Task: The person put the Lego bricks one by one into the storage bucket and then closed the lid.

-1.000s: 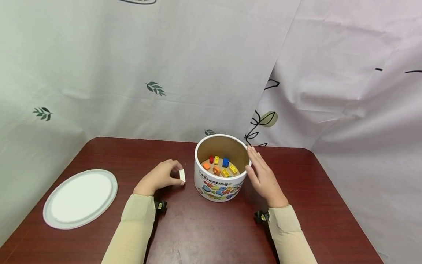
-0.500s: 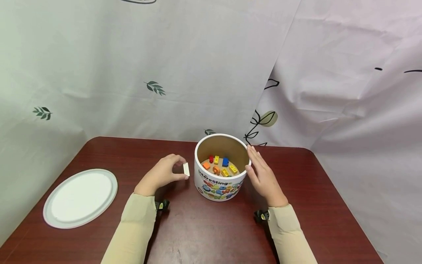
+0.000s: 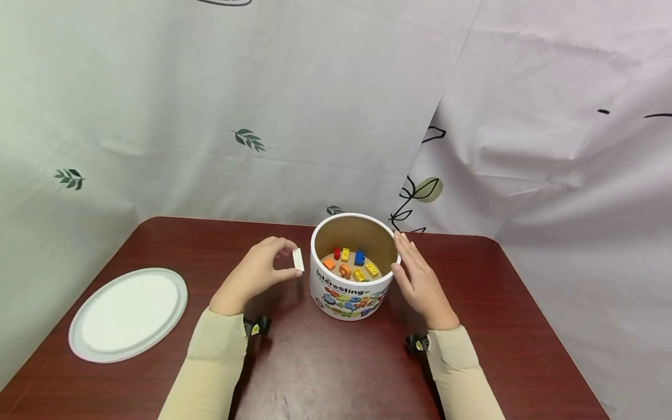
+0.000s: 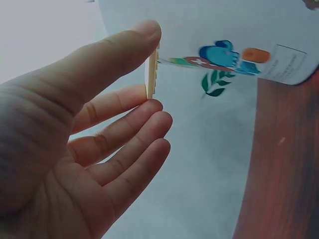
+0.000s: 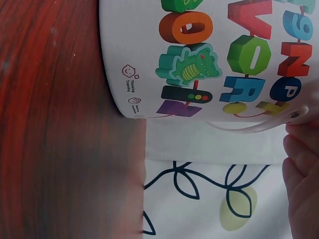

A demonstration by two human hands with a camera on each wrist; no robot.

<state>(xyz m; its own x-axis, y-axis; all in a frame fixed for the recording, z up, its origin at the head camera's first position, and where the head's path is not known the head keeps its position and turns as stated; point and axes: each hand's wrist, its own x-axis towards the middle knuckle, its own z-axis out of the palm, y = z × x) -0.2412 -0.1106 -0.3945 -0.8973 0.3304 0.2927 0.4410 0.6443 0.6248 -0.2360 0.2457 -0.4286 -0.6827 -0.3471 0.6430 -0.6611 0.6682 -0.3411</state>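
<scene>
My left hand [image 3: 257,270] pinches a thin white toy brick [image 3: 298,259] between thumb and fingers, just left of a round white bucket [image 3: 343,300]. In the left wrist view the studded edge of the brick [image 4: 152,74] shows beside the thumb tip. My right hand [image 3: 420,283] rests with straight fingers against the right side of the bucket's rim. Inside the bucket lie several small bricks, among them a blue brick [image 3: 359,258], a red brick [image 3: 336,253] and an orange brick [image 3: 328,264]. The right wrist view shows the bucket's printed wall [image 5: 139,45] and the fingers [image 5: 304,164] by its handle.
A round white lid [image 3: 128,315] lies on the left of the dark red table [image 3: 325,367]. Behind the table hangs a pale curtain [image 3: 294,105] with leaf prints. The table's far edge runs close behind the bucket.
My left hand has lifted the white brick up and slightly right, nearer the bucket's rim. My right hand and the bucket have stayed in place.
</scene>
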